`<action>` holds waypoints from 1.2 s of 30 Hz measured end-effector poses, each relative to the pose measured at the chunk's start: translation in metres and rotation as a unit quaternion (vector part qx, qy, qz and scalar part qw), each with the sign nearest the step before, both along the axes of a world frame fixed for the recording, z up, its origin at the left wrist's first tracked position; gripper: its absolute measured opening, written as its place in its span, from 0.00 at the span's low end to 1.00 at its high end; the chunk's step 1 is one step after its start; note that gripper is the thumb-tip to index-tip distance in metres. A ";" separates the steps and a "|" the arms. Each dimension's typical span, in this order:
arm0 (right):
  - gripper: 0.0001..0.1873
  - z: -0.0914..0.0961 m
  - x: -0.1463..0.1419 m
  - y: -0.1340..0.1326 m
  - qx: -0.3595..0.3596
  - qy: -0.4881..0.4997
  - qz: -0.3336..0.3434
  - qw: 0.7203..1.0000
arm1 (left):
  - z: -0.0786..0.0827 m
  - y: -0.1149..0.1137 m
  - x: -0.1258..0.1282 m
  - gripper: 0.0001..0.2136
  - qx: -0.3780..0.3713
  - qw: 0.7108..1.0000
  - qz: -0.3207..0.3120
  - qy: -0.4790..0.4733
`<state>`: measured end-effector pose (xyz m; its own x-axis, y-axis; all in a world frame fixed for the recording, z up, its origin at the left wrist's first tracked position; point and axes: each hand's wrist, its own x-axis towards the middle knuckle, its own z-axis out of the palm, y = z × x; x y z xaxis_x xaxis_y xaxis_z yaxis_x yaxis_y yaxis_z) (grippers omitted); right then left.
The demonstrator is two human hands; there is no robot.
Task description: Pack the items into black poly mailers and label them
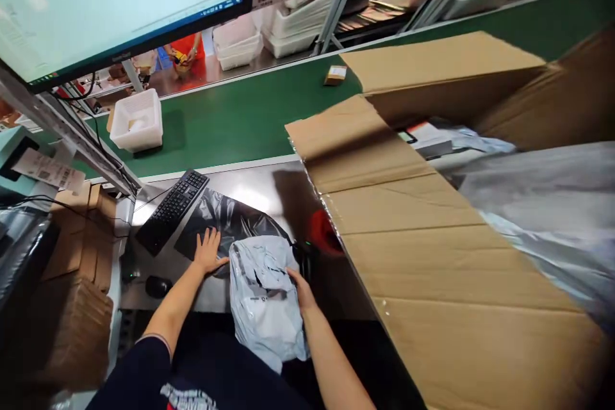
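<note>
A grey-white plastic parcel bag point(264, 298) hangs over the near edge of the steel worktop. My right hand point(300, 287) grips its right side. My left hand point(208, 251) lies flat, fingers spread, on a black plastic bag point(225, 218) spread on the worktop just left of the parcel. A black keyboard point(172, 210) sits left of the black bag, and a black mouse point(157, 286) lies near the front edge.
A large open cardboard box point(432, 250) with grey bags point(542, 205) inside fills the right. A green conveyor point(240, 115) behind carries a white basket point(137, 120) and a small carton point(335, 75). A monitor point(120, 0) hangs upper left; cardboard boxes point(79, 269) stack at left. A person in red stands beyond.
</note>
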<state>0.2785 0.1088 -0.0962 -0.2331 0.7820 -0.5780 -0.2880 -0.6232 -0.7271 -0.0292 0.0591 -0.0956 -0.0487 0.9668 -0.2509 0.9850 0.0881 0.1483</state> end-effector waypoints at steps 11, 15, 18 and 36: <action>0.44 0.060 0.043 -0.034 0.071 -0.161 -0.034 0.984 | 0.011 -0.026 0.050 0.30 0.133 0.988 0.020 -0.076; 0.42 0.083 0.041 -0.040 0.144 -0.219 -0.043 0.964 | -0.022 -0.043 0.087 0.41 0.058 0.997 0.008 -0.057; 0.40 0.089 0.044 -0.042 0.166 -0.236 -0.047 0.956 | -0.025 -0.055 0.061 0.36 0.050 0.998 -0.006 -0.024; 0.38 0.122 0.043 -0.014 0.341 -0.232 -0.014 0.911 | 0.011 -0.051 0.011 0.22 0.101 0.955 0.164 -0.224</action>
